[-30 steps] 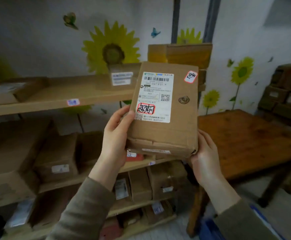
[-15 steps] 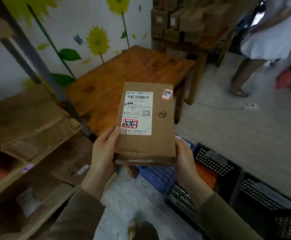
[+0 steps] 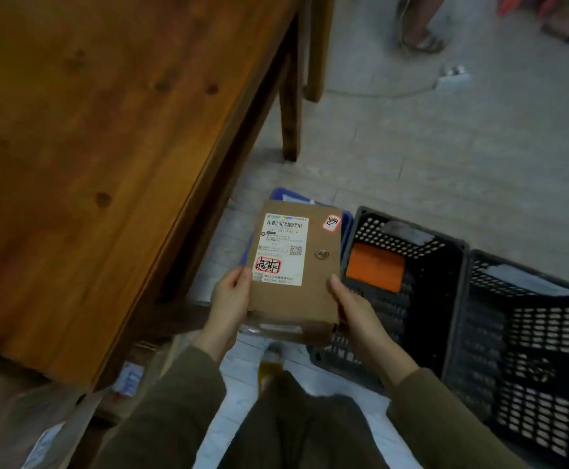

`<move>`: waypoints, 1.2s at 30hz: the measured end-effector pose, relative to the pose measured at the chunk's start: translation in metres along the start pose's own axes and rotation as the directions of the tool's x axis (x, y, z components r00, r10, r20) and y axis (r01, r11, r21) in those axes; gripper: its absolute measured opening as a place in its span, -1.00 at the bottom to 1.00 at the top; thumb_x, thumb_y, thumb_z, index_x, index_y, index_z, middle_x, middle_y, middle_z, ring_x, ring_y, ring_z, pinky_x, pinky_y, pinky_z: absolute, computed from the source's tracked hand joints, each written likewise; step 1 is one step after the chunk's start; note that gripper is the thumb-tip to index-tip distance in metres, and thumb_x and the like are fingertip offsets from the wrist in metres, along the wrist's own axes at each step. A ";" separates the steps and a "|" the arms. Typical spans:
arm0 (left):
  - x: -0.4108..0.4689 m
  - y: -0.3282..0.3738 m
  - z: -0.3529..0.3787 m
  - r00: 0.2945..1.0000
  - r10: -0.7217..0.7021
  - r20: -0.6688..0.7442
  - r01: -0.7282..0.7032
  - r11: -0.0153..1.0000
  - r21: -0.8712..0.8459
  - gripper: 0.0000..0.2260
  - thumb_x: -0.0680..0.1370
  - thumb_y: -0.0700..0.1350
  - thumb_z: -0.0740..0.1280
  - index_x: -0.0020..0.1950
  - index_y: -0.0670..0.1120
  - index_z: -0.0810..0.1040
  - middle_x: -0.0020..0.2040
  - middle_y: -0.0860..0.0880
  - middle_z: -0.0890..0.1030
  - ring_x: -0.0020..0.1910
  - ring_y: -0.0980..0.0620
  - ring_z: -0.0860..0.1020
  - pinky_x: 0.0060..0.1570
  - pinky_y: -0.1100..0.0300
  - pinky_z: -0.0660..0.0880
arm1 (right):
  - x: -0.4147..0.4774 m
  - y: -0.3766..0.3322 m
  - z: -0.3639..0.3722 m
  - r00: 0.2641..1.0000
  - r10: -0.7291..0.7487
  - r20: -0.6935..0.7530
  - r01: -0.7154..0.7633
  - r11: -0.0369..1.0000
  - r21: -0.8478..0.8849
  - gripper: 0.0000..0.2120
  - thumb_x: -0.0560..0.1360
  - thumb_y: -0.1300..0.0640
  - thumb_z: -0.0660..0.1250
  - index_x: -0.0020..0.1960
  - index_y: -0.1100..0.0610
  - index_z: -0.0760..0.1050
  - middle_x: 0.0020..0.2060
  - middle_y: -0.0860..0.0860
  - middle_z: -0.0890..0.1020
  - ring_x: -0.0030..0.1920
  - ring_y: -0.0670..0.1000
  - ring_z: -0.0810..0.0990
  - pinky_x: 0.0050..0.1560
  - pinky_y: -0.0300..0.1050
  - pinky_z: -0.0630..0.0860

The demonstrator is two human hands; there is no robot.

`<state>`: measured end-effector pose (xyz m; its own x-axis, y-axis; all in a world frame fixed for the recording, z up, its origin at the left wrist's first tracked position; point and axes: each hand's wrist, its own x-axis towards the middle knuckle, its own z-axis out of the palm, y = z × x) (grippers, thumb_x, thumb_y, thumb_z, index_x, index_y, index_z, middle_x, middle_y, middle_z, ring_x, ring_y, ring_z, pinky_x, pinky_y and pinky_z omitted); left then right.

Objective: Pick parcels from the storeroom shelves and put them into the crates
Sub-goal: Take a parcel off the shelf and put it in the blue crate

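Note:
A flat brown cardboard parcel [image 3: 313, 292] with a white shipping label and a red-marked sticker is held level in front of me. My left hand [image 3: 230, 301] grips its left edge, thumb on top. My right hand [image 3: 355, 308] grips its right edge. The parcel hangs over the floor, above a blue crate [image 3: 345, 221] that it mostly hides, and just left of a black perforated crate [image 3: 408, 238] holding an orange item [image 3: 376, 267]. A second black crate [image 3: 520, 336] stands further right.
A wooden table [image 3: 107, 147] fills the left, its leg [image 3: 289, 106] beyond the crates. Shelf parcels [image 3: 15, 411] blur at the bottom left. Another person's feet [image 3: 421, 38] stand at the top right, near a white power strip [image 3: 452, 76] on the floor.
My view has swung from the shelves to the right and down to the floor crates. The parcel stayed in both hands and now hangs lower, beside the black crate.

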<state>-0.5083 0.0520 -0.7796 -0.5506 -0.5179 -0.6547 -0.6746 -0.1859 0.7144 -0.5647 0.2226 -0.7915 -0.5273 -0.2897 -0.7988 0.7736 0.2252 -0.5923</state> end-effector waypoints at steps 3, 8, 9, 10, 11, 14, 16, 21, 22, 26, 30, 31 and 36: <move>0.071 -0.035 0.017 0.998 -0.063 -0.018 0.064 0.993 0.096 -0.75 0.65 -0.05 0.08 0.18 -0.08 0.48 0.00 -0.03 0.55 -0.10 0.08 0.52 -0.22 0.23 0.46 | 0.077 0.025 0.006 0.995 0.072 -0.070 -0.073 0.997 -0.017 -0.69 0.56 -0.07 0.19 0.06 0.14 0.54 -0.01 0.07 0.64 0.03 0.07 0.61 0.16 -0.02 0.51; 0.196 -0.109 0.050 0.979 -0.174 -0.106 0.199 0.931 0.307 -0.71 0.63 -0.09 0.07 0.12 -0.21 0.52 0.08 -0.20 0.59 0.04 -0.19 0.55 0.08 -0.04 0.52 | 0.204 0.075 0.012 0.977 0.180 -0.118 -0.192 0.977 -0.091 -0.60 0.62 0.00 0.10 0.23 0.29 0.44 0.02 0.09 0.57 -0.19 -0.05 0.54 -0.34 -0.35 0.47; 0.218 -0.125 0.056 0.976 -0.173 -0.131 0.209 0.914 0.349 -0.70 0.62 -0.10 0.07 0.12 -0.24 0.52 0.10 -0.25 0.58 0.07 -0.23 0.55 0.11 -0.08 0.51 | 0.227 0.085 0.013 0.973 0.200 -0.117 -0.213 0.971 -0.107 -0.61 0.62 0.03 0.09 0.25 0.30 0.43 -0.01 0.09 0.54 -0.25 -0.08 0.50 -0.43 -0.35 0.41; 0.239 -0.140 0.061 0.973 -0.173 -0.151 0.220 0.892 0.396 -0.69 0.62 -0.12 0.08 0.13 -0.27 0.52 0.11 -0.28 0.57 0.09 -0.25 0.54 0.12 -0.07 0.49 | 0.250 0.095 0.013 0.969 0.219 -0.112 -0.232 0.965 -0.122 -0.62 0.63 0.05 0.08 0.26 0.31 0.42 -0.02 0.09 0.53 -0.27 -0.07 0.48 -0.44 -0.32 0.38; 0.258 -0.153 0.066 0.972 -0.162 -0.167 0.221 0.869 0.443 -0.68 0.62 -0.13 0.08 0.15 -0.30 0.52 0.12 -0.30 0.56 0.10 -0.26 0.52 0.12 -0.03 0.49 | 0.273 0.106 0.013 0.966 0.236 -0.109 -0.250 0.959 -0.136 -0.63 0.63 0.06 0.07 0.25 0.30 0.42 -0.03 0.09 0.52 -0.27 -0.05 0.48 -0.41 -0.27 0.37; 0.301 -0.186 0.077 0.979 -0.118 -0.169 0.193 0.812 0.551 -0.68 0.62 -0.14 0.09 0.16 -0.32 0.51 0.14 -0.30 0.55 0.11 -0.26 0.51 0.08 0.04 0.47 | 0.326 0.136 0.013 0.944 0.297 -0.141 -0.318 0.934 -0.165 -0.77 0.61 0.11 0.09 0.03 0.24 0.44 -0.22 0.06 0.50 -0.29 0.01 0.45 -0.42 -0.21 0.33; 0.324 -0.206 0.081 0.980 -0.108 -0.165 0.188 0.770 0.609 -0.68 0.62 -0.15 0.09 0.14 -0.33 0.52 0.13 -0.31 0.54 0.09 -0.26 0.51 0.04 0.02 0.45 | 0.355 0.155 0.014 0.931 0.320 -0.176 -0.353 0.914 -0.203 -0.75 0.60 0.14 0.10 -0.21 0.20 0.37 -0.33 0.05 0.43 -0.32 0.03 0.42 -0.38 -0.18 0.33; 0.360 -0.246 0.084 0.985 -0.119 -0.126 0.173 0.630 0.757 -0.74 0.62 -0.21 0.09 0.14 -0.33 0.47 0.15 -0.33 0.53 0.11 -0.29 0.49 -0.01 -0.02 0.42 | 0.395 0.189 0.026 0.918 0.346 -0.194 -0.386 0.894 -0.228 -0.65 0.58 0.24 0.12 -0.38 0.13 0.20 -0.45 0.06 0.28 -0.44 0.03 0.26 -0.40 -0.15 0.22; 0.364 -0.249 0.084 0.986 -0.111 -0.125 0.167 0.609 0.775 -0.77 0.62 -0.24 0.09 0.15 -0.33 0.45 0.16 -0.32 0.52 0.12 -0.29 0.49 -0.02 -0.01 0.40 | 0.399 0.194 0.029 0.918 0.347 -0.192 -0.385 0.894 -0.228 -0.66 0.57 0.24 0.13 -0.37 0.13 0.21 -0.44 0.07 0.29 -0.43 0.04 0.27 -0.36 -0.15 0.24; 0.370 -0.256 0.083 0.990 -0.058 -0.132 0.141 0.589 0.796 -0.78 0.61 -0.26 0.08 0.18 -0.31 0.42 0.17 -0.31 0.52 0.14 -0.28 0.48 -0.05 0.01 0.37 | 0.405 0.211 0.039 0.934 0.288 -0.212 -0.336 0.910 -0.243 -0.65 0.59 0.18 0.14 -0.37 0.13 0.23 -0.43 0.06 0.31 -0.42 0.03 0.29 -0.32 -0.10 0.27; 0.365 -0.259 0.083 0.992 -0.045 -0.119 0.122 0.598 0.792 -0.78 0.62 -0.24 0.08 0.19 -0.30 0.41 0.16 -0.29 0.53 0.13 -0.27 0.50 -0.10 -0.01 0.36 | 0.399 0.219 0.038 0.941 0.220 -0.256 -0.285 0.925 -0.253 -0.69 0.60 0.11 0.14 -0.32 0.11 0.31 -0.36 0.01 0.40 -0.25 0.06 0.42 -0.19 -0.07 0.34; 0.364 -0.260 0.083 0.991 -0.050 -0.122 0.127 0.609 0.783 -0.78 0.62 -0.24 0.09 0.18 -0.30 0.41 0.16 -0.28 0.54 0.12 -0.27 0.50 -0.11 0.00 0.37 | 0.399 0.219 0.038 0.943 0.215 -0.253 -0.280 0.925 -0.257 -0.73 0.60 0.11 0.14 -0.24 0.16 0.39 -0.29 0.04 0.46 -0.17 0.09 0.45 -0.16 -0.06 0.36; 0.363 -0.268 0.086 0.988 -0.086 -0.130 0.155 0.645 0.748 -0.80 0.61 -0.24 0.09 0.19 -0.26 0.40 0.15 -0.25 0.54 0.10 -0.24 0.52 -0.04 -0.06 0.43 | 0.404 0.222 0.039 0.940 0.223 -0.260 -0.293 0.916 -0.275 -0.69 0.61 0.12 0.11 0.19 0.31 0.45 0.07 0.18 0.56 0.05 0.16 0.53 -0.03 -0.02 0.43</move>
<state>-0.5693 -0.0138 -1.2301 -0.4218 -0.6038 -0.6764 -0.8883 0.4246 0.1749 -0.5923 0.1189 -1.2418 -0.4143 0.0199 -0.9099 0.7663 0.5470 -0.3369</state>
